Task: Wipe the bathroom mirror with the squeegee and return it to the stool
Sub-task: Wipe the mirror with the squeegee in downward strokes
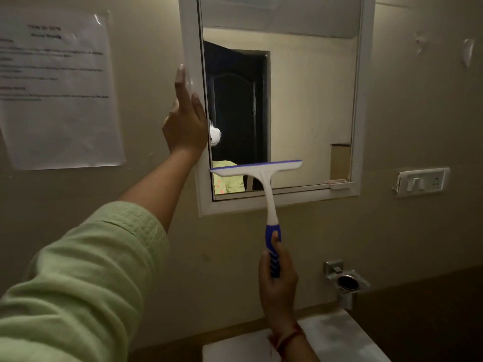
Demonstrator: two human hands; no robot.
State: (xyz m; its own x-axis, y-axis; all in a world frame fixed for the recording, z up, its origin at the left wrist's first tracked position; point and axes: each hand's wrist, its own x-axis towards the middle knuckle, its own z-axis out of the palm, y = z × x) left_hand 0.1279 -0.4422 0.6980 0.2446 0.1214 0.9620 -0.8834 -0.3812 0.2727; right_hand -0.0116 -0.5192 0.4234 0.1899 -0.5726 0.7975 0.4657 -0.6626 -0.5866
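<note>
**Squeegee low on the mirror, door edge held**

The right hand [278,280] has its grip wrapped around the blue handle of the squeegee [257,169], whose blade lies across the lower left of the mirror [308,100]. The left hand [185,124] rests flat on the white frame [192,61], fingers loosely extended, holding nothing.

The mirror looks like a hinged cabinet door, though dim light makes that uncertain. Hard pressure could swing it or make the blade skip and streak.

Lower right, a metal holder [346,282] juts from the wall near the handle's downward path. A switch plate [420,181] sits right of the frame, a paper notice [57,87] upper left. The stool is not in view.
</note>
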